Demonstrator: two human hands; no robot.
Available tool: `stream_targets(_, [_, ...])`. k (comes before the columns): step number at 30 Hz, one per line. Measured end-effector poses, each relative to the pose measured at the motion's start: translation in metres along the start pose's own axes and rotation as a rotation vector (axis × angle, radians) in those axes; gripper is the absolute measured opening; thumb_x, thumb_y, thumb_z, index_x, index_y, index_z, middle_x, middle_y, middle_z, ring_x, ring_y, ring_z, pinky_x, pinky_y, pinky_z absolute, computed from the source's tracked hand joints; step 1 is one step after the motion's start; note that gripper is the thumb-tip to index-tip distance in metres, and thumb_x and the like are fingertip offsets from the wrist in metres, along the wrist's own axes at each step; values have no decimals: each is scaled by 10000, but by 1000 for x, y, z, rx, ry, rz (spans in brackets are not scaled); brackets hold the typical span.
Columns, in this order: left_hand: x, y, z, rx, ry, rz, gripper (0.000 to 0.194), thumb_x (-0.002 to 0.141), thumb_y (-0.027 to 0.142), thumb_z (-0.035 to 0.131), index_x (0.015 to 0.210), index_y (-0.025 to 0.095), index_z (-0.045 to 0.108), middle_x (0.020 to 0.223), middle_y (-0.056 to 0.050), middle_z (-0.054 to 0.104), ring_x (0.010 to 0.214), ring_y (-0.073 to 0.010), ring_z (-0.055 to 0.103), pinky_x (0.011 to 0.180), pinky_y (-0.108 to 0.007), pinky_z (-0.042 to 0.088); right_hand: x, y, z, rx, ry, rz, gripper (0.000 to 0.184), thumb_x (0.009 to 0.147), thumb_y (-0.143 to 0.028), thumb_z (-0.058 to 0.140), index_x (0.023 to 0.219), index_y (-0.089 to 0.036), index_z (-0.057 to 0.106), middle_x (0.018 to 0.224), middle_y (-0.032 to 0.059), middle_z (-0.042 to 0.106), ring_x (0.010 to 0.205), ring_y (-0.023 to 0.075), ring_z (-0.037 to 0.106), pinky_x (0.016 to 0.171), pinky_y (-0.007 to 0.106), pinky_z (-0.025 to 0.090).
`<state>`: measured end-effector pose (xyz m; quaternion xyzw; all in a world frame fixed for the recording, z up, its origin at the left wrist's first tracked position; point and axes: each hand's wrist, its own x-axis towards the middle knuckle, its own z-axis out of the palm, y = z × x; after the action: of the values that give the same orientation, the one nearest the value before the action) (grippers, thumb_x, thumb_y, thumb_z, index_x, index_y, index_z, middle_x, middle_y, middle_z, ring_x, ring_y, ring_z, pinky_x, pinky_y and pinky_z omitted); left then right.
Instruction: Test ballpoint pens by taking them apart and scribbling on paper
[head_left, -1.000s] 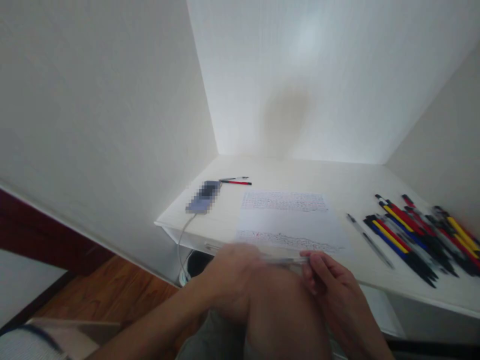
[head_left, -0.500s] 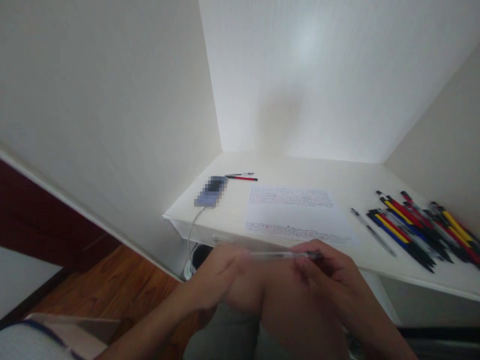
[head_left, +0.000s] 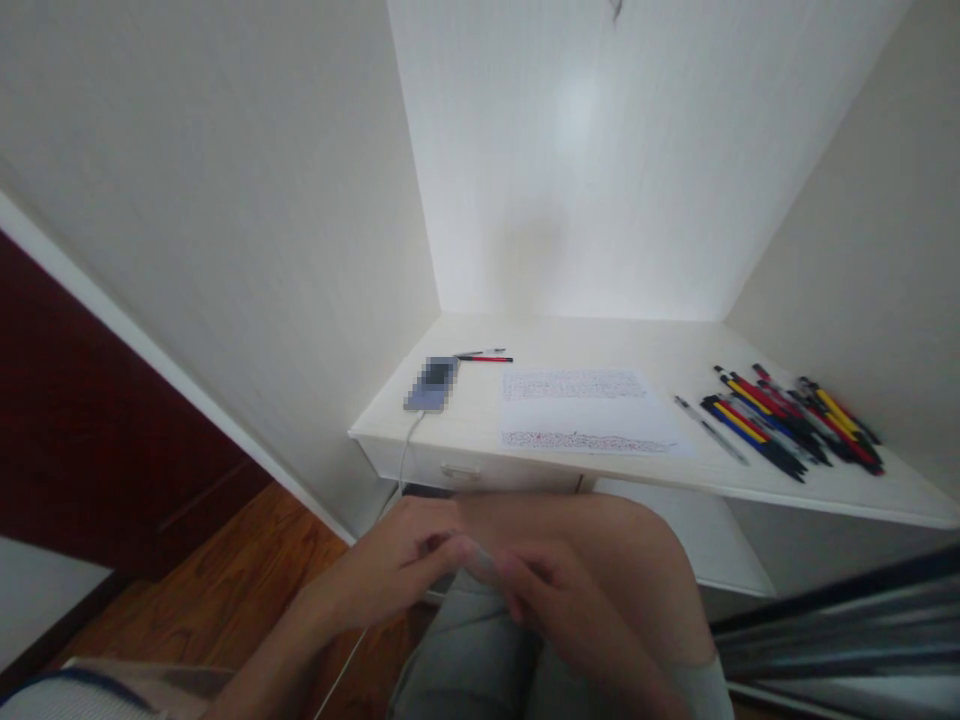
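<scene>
**Left hand (head_left: 405,562) and right hand (head_left: 556,598) pinch a clear pen (head_left: 482,566)**

The pen, blurred and mostly hidden, is held above the grey shorts (head_left: 472,655), below the front edge of the white desk (head_left: 600,345). The left forearm slants up from the lower left, thumb and forefinger gripping one end, the other fingers curled. The right forearm angles in from the lower right across a bare thigh (head_left: 630,560), thumb and forefinger gripping the other end. The fingertips of the two hands are close together but apart.

A pixelated phone (head_left: 432,386) lies on the tabletop (head_left: 600,338), a pale cable (head_left: 407,446) trailing below it, a dark red panel (head_left: 97,430) to its left.
</scene>
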<state>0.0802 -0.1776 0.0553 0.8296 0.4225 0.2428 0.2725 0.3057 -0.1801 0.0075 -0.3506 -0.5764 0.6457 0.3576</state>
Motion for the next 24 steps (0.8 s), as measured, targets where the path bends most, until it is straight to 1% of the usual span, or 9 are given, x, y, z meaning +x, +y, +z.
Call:
stream_targets(2, [-1,-18,0,44,48,-11,346,1017,415,476,850,189,678,794,-18,644,722,-145,570,708,-261,450,4,13,0,59,30,30,626,820,-750,757,572,-198,598,555,6,458,494,162,370,454,258,260])
stream_targets(4, [4,-43,-6,127,163,-34,319,1025,408,454,963,203,691,905,-36,664,840,-170,601,770,-285,466,4,23,-4,126,86,58,627,812,-766,766,615,-190,614,572,4,445,489,150,356,442,244,245])
stream_targets(7, [20,-87,-25,359,465,-107,320,1002,446,495,1073,196,681,1067,-79,644,1027,-223,584,951,-373,458,-1,31,-11,248,211,71,612,807,-770,780,759,-171,664,682,18,497,565,151,420,486,218,323])
stream_targets(9, [34,-114,-38,459,542,-139,378,980,485,515,1188,206,663,1196,-103,593,1166,-261,536,1060,-435,420,-5,33,-14,380,262,86,615,781,-752,824,832,-155,684,742,31,527,610,148,446,523,205,366])
stream_targets(11, [46,-135,-45,463,534,-148,427,963,507,531,1265,223,634,1330,-110,513,1242,-269,503,1108,-448,407,-7,37,-16,527,275,118,603,755,-710,877,831,-143,685,734,29,527,605,139,444,526,196,380])
stream_targets(14, [58,-152,-45,434,472,-144,449,958,518,535,1310,251,614,1423,-95,436,1307,-271,468,1162,-459,373,-7,49,-20,634,327,143,564,707,-641,943,793,-149,681,688,26,526,594,155,473,526,215,421])
stream_targets(18, [61,-160,-41,407,458,-179,427,956,531,545,1283,276,646,1447,-71,414,1361,-275,421,1208,-469,319,-5,71,-25,621,452,138,531,687,-618,952,899,-181,737,817,86,629,748,263,607,599,288,521])
stream_targets(21, [59,-160,-43,409,410,-203,431,966,527,532,1312,291,634,1512,-56,360,1412,-277,376,1227,-470,290,-4,81,-23,634,471,168,536,709,-641,928,948,-196,750,891,110,659,831,301,639,668,325,560])
stream_targets(24, [58,-162,-47,427,352,-204,478,976,516,508,1386,279,573,1566,-62,316,1445,-290,340,1232,-491,273,-5,83,-22,646,454,158,613,583,-695,961,872,-201,742,854,116,663,819,309,645,679,337,571])
